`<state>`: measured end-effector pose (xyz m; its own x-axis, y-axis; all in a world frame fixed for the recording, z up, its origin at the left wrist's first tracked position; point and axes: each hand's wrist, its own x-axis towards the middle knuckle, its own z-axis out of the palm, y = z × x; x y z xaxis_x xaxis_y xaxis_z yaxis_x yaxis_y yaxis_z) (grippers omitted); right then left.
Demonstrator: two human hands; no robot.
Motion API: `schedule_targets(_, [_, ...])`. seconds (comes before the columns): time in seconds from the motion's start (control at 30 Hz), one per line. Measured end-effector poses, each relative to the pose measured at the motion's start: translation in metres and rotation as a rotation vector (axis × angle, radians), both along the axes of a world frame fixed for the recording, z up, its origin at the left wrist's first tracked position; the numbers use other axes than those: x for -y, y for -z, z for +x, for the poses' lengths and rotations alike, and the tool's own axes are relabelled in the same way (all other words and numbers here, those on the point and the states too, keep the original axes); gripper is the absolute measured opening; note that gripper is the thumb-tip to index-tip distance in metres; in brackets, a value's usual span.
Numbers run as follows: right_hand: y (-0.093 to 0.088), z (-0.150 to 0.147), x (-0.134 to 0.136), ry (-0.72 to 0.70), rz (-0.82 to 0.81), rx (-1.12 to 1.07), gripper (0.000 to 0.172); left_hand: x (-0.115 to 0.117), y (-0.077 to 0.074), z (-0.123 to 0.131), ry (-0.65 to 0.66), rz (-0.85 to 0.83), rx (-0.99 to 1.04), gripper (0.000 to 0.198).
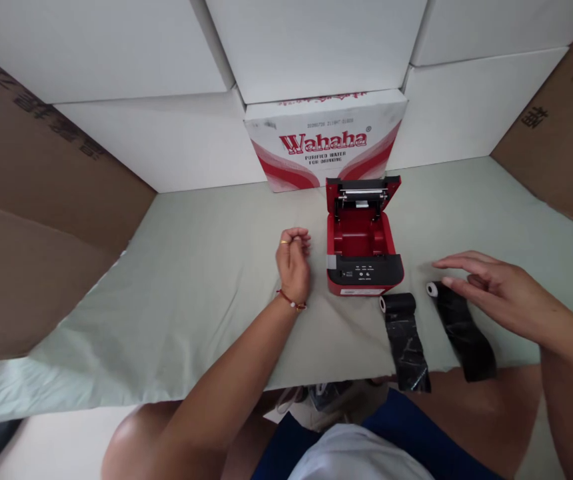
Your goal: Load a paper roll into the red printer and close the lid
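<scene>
A red and black receipt printer (365, 272) stands on the cloth with its lid raised, showing a bare red compartment. Left of it, my left hand (294, 263) rests on the cloth, fingers loosely curled with nothing visible in them. My right hand (491, 287) hovers at the right, thumb and index finger apart, holding nothing. The thumb is just over one black roll (449, 300) with a white core; whether it touches is unclear. Another black roll (399, 304) lies between it and the printer. From both rolls, loose black strips run down to the table's front edge.
Behind the printer stands a red and white water carton (326, 143) against stacked white boxes (316, 47). Brown cardboard (41, 220) walls in the left side, and more cardboard (556, 127) the right. Pale green cloth (206, 267) covers the table, hanging at its front edge.
</scene>
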<state>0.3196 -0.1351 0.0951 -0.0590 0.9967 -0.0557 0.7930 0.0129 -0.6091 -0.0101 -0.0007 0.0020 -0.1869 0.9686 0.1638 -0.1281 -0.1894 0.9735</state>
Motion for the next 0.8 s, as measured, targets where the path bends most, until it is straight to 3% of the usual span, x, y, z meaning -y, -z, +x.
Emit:
schedule_targets(0.07, [-0.002, -0.019, -0.003, -0.130, 0.035, -0.027, 0.036, -0.002, -0.001, -0.003, -0.103, -0.030, -0.039, 0.015])
schedule_targets(0.17, [0.005, -0.046, -0.007, -0.304, -0.012, 0.008, 0.031, -0.003, -0.001, -0.006, -0.082, -0.047, -0.100, 0.012])
schedule_targets(0.27, [0.021, -0.062, -0.005, -0.327, -0.075, 0.131, 0.037, -0.002, -0.001, -0.007, -0.017, -0.054, -0.157, 0.014])
schedule_targets(0.33, [0.022, -0.065, -0.001, -0.332, -0.113, 0.192, 0.038, -0.002, 0.000, -0.007, 0.009, -0.064, -0.179, 0.015])
schedule_targets(0.4, [0.008, -0.061, 0.006, -0.368, -0.149, 0.178, 0.035, -0.001, 0.001, -0.007, 0.020, -0.075, -0.194, 0.014])
schedule_targets(0.5, [-0.036, -0.051, 0.011, -0.473, -0.181, -0.042, 0.029, -0.002, 0.002, -0.006, 0.026, -0.080, -0.217, 0.012])
schedule_targets(0.57, [-0.065, -0.050, 0.005, -0.429, -0.121, -0.135, 0.035, -0.002, 0.001, -0.005, 0.024, -0.072, -0.233, 0.012])
schedule_targets(0.63, [-0.082, -0.060, -0.011, -0.307, 0.017, -0.066, 0.039, -0.001, -0.001, -0.005, 0.015, -0.056, -0.250, 0.012])
schedule_targets(0.73, [-0.081, -0.091, -0.046, -0.138, 0.147, 0.215, 0.038, 0.004, -0.007, -0.004, -0.005, -0.019, -0.272, 0.015])
schedule_targets(0.8, [-0.072, -0.113, -0.070, -0.097, 0.099, 0.416, 0.042, 0.010, -0.012, -0.004, -0.032, 0.079, -0.322, 0.016])
